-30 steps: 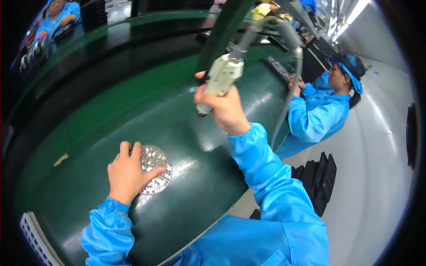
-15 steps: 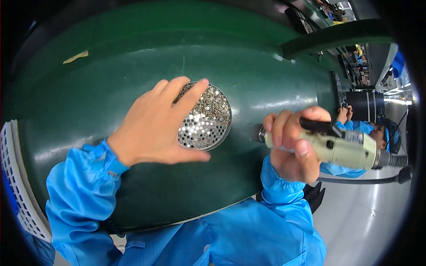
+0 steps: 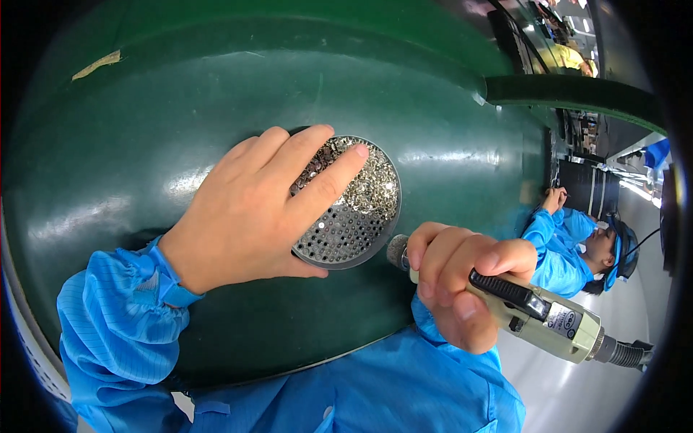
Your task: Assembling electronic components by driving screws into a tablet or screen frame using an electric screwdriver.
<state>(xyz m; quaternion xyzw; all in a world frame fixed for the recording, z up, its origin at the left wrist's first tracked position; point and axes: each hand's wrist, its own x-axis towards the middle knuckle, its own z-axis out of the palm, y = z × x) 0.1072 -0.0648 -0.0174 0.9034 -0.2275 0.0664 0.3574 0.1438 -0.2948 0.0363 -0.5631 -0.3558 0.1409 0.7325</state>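
Note:
A round metal dish (image 3: 346, 238) sits on the green work surface (image 3: 447, 123). Its near half shows a perforated grey plate, while small shiny screws (image 3: 374, 184) heap over the far half. My left hand (image 3: 249, 198) grips the dish from its left side, with the thumb at the near rim and the index finger stretched over the screws. To the right, my right hand (image 3: 462, 278) is wrapped round a pale green electric screwdriver (image 3: 563, 328) with a black lever. The knurled nose of the tool points left, close to the dish's right rim.
A scrap of yellowish tape (image 3: 97, 65) lies at the far left. A dark green bar (image 3: 577, 94) arches across the far right. Another person in blue (image 3: 567, 238) works at the right. The surface's near edge runs along my body.
The screwdriver's nose has come nearer to the dish, and its rear end has swung toward me. My left thumb has drawn in to the dish's near rim. The whole view has shifted slightly.

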